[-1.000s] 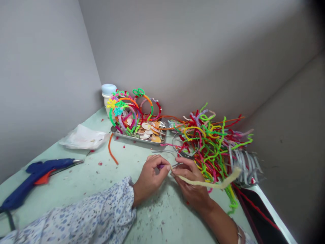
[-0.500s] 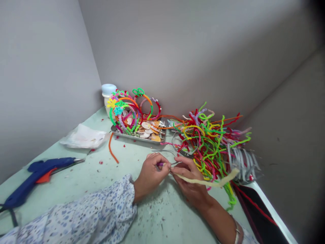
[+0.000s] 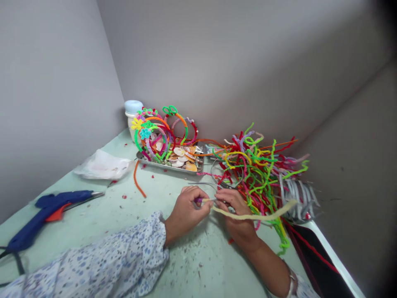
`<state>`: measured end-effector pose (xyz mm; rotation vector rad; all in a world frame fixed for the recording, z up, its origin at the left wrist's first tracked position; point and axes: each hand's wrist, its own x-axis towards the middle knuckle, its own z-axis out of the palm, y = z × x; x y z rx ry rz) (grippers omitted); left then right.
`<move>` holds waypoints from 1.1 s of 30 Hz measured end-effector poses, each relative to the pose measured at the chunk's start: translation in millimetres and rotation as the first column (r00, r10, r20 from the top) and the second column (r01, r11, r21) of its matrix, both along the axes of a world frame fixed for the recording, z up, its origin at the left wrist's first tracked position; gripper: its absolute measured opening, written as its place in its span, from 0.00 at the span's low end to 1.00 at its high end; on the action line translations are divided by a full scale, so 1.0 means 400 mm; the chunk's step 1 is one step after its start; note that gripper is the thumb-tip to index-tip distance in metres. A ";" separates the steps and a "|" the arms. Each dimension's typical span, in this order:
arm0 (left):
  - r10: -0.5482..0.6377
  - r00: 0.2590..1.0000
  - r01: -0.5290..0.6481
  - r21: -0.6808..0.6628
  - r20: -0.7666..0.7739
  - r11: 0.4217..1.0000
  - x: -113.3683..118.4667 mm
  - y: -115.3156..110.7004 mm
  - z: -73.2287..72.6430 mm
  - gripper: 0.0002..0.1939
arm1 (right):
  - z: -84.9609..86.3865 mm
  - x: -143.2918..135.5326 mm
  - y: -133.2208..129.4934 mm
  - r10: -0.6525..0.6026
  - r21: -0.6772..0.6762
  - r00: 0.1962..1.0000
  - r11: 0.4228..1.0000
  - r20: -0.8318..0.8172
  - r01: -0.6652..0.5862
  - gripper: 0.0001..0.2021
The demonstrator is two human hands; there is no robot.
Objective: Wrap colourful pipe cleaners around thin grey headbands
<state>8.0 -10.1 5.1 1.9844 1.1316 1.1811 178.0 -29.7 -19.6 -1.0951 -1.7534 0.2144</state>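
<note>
My left hand (image 3: pixel 188 208) is closed in a pinch on a thin headband, where a short purple-wrapped stretch (image 3: pixel 197 200) shows between finger and thumb. Beside the purple is a bit of pale yellow wrapping. A long pale yellow pipe cleaner (image 3: pixel 248 216) runs from the left fingertips to the right, passing in front of my right hand (image 3: pixel 237 211). The right fingers are curled closed around the headband's grey band (image 3: pixel 203 183), whose bare end arcs out behind the hands. Fingers hide part of the band.
A large heap of coloured pipe cleaners (image 3: pixel 260 165) lies at right. Behind, a metal tray (image 3: pixel 173 167) holds shells and finished headbands (image 3: pixel 155 136), near a blue-lidded jar (image 3: pixel 134 116). At left are a blue glue gun (image 3: pixel 40 219), a plastic bag (image 3: pixel 104 165) and an orange pipe cleaner (image 3: pixel 138 180).
The right fingers have shifted slightly right and up, so more of the pale yellow wrap shows between the hands. The free end of the yellow pipe cleaner has swung up and right.
</note>
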 end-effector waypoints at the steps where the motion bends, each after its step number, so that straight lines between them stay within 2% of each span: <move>1: -0.010 1.000 0.010 0.004 -0.004 1.000 0.000 0.000 0.000 0.04 | 0.000 0.000 0.000 0.005 0.001 1.000 1.000 -0.007 -0.005 0.11; 6: -0.015 1.000 0.015 0.021 -0.016 1.000 0.000 -0.002 0.003 0.04 | -0.001 0.001 -0.002 0.014 -0.001 0.999 1.000 -0.044 -0.014 0.11; 21: -0.025 0.997 0.041 0.247 -0.069 0.968 -0.001 -0.003 -0.010 0.05 | 0.003 -0.005 -0.007 -0.017 0.087 0.998 0.996 -0.066 0.023 0.09; 25: -0.029 0.993 0.061 0.291 -0.111 0.955 -0.003 0.000 -0.013 0.06 | 0.004 -0.001 -0.005 -0.038 0.058 0.998 0.997 -0.052 0.041 0.07; 33: -0.021 0.985 0.077 0.331 -0.171 0.941 -0.004 -0.002 -0.006 0.07 | 0.015 -0.001 -0.003 -0.052 0.076 0.998 0.996 -0.026 0.054 0.06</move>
